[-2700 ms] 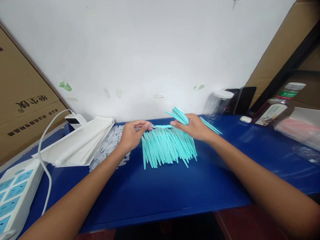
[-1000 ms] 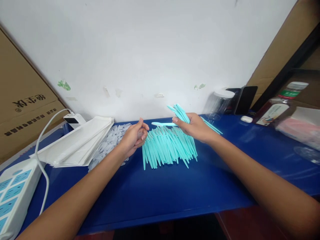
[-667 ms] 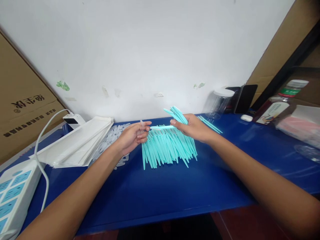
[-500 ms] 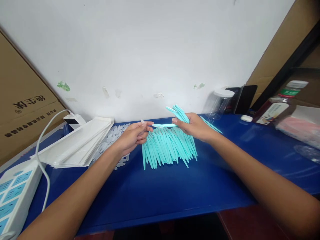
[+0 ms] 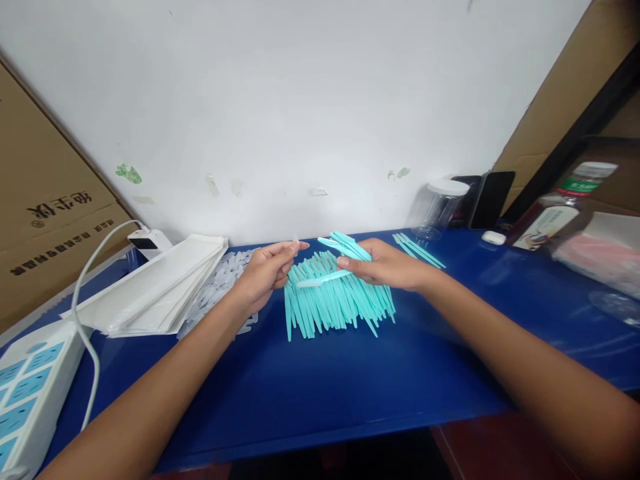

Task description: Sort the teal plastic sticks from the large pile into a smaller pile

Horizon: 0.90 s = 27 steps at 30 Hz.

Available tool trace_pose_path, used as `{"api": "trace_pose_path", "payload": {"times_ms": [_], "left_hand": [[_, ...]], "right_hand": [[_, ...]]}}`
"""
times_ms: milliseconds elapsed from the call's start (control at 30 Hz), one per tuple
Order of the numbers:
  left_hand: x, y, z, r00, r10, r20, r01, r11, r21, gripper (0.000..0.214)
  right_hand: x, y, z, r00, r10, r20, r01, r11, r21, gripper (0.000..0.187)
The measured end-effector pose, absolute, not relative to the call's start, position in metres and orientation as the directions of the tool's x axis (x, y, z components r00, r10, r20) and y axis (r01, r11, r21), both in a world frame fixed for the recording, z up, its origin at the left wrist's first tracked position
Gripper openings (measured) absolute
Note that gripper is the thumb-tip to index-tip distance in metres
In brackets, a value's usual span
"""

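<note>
Head view, looking down at a blue desk [image 5: 350,393] set against a white wall. The left hand [image 5: 264,275] has its grip pinched almost shut, thumb and forefinger on a tiny clear cap [image 5: 295,241] that is hard to make out. The right hand [image 5: 387,267] has its grip closed on a teal bundle [image 5: 345,245] of thin plastic sticks that fan up and to the left. Its fingertips also pinch one stick [image 5: 320,279], which points left toward the left hand and stops just short of it; the stick's far end looks paler. Both hands are above a teal pile [image 5: 333,307] of the same sticks lying mid-desk.

The left wrist partly hides a cap heap [image 5: 217,288] of clear pieces left of the pile. Beside the heap is a stack of white sleeves [image 5: 160,280]. Behind them sits a white charger [image 5: 147,241]. A power strip [image 5: 27,393] is cut off at the lower left corner. A cardboard box [image 5: 45,220] on the left bears dark Chinese characters, seen upside down and not readable here.

To the right lie a few loose sticks [image 5: 419,249], a clear jar [image 5: 437,208], a dark phone [image 5: 491,199] leaning upright and a white earbud case [image 5: 493,237]. A tilted bottle [image 5: 547,223] has a green and white label too small to read. Both forearms run off the bottom edge
</note>
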State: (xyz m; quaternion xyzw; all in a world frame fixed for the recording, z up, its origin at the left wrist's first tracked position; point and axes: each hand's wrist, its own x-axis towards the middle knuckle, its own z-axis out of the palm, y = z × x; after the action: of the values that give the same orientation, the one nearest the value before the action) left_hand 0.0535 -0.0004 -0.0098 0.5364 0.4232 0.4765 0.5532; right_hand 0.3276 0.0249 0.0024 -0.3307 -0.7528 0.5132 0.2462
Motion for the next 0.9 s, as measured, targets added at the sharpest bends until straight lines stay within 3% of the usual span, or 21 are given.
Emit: {"api": "trace_pose_path", "payload": {"times_ms": [233, 700, 900], "left_hand": [[0.0603, -0.0025, -0.0056, 0.185, 0.981, 0.066, -0.071, -0.054, 0.996, 0.036], [0.0576, -0.0056, -0.0045, 0.184, 0.98, 0.079, 0.031, -0.086, 0.996, 0.045], [0.0561, -0.0025, -0.0082, 0.101, 0.991, 0.091, 0.113, -0.102, 0.988, 0.056]], "right_hand": [[0.3254, 0.0251, -0.0001, -0.698, 0.716, 0.006, 0.266, 0.266, -0.926, 0.043], [0.3275, 0.0268, -0.0001, -0.715, 0.699, -0.003, 0.306, 0.309, -0.901, 0.049], [0.3288, 0.0287, -0.0006, -0.728, 0.686, -0.015, 0.314, 0.314, -0.896, 0.051]]}}
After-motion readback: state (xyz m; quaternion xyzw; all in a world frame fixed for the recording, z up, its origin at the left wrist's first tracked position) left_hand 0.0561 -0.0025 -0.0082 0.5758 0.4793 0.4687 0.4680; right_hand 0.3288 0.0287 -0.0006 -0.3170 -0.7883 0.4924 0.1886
